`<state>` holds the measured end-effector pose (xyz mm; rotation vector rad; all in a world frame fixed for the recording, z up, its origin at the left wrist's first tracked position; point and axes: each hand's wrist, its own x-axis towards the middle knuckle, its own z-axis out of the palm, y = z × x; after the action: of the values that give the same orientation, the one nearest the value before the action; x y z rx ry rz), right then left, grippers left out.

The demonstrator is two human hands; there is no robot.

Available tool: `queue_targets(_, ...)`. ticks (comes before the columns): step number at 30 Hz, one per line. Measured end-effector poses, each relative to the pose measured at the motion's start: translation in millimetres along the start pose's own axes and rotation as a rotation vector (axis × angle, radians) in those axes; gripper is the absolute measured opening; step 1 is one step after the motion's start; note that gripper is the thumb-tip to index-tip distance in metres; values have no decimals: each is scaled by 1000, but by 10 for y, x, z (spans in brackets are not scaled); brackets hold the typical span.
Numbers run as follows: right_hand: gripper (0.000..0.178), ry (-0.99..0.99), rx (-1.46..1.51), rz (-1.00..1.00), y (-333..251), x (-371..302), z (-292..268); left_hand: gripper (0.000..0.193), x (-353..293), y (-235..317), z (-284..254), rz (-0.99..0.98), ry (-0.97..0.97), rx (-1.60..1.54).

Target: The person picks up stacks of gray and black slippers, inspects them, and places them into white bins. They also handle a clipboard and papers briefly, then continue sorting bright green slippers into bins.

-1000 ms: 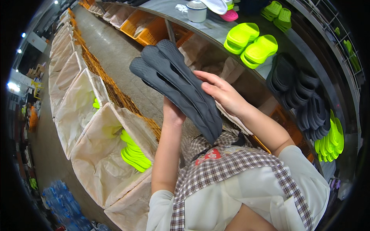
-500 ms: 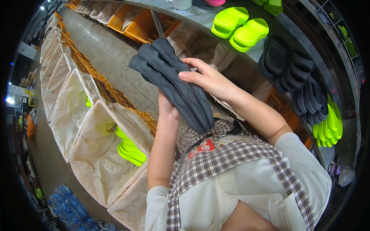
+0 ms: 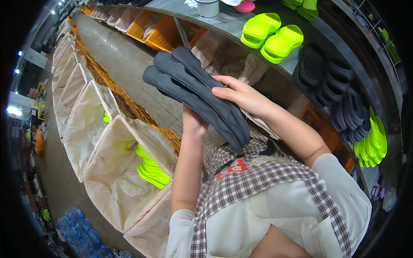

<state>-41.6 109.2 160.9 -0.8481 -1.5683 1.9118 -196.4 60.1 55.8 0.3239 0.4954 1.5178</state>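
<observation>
In front of my body I hold a bundle of dark grey foam slippers (image 3: 193,92), several nested together, slanting from far left to near right. My left hand (image 3: 194,122) grips the bundle from below on its left side, its fingers mostly hidden underneath. With thumb on top, my right hand (image 3: 241,96) is closed around the right side of the bundle. On the grey shelf table at the right, bright yellow-green slippers (image 3: 282,43) stand in a pair of small stacks. Dark slippers (image 3: 333,79) and more yellow-green slippers (image 3: 372,144) are lined up nearer along it.
To my left runs a row of baskets with pale cloth liners (image 3: 116,189); yellow-green slippers (image 3: 150,170) lie in the nearest ones. Orange crates (image 3: 167,36) stand under the table (image 3: 226,23). A white mug (image 3: 208,7) sits at its far end. Blue bottles (image 3: 79,230) lie at lower left.
The bundle of slippers has tilted slightly, with its far ends fanned a little more apart. Both hands keep their hold on it. The whole view has shifted a little.
</observation>
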Motion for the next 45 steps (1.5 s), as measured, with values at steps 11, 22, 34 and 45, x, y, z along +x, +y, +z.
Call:
queue_targets(11, 55, -124, 47, -101, -51, -66, -60, 65, 6, 49, -117, 116, 16, 375)
queue_targets(22, 73, -94, -326, -301, 142, -170, -197, 44, 1, 77, -93, 391, -105, 944)
queue_targets(34, 57, 64, -835, -701, 330, -33, -463, 45, -197, -27, 154, 116, 35, 238)
queue_targets(45, 54, -143, 335, 60, 269, -433, -377, 42, -254, 88, 193, -188, 73, -222)
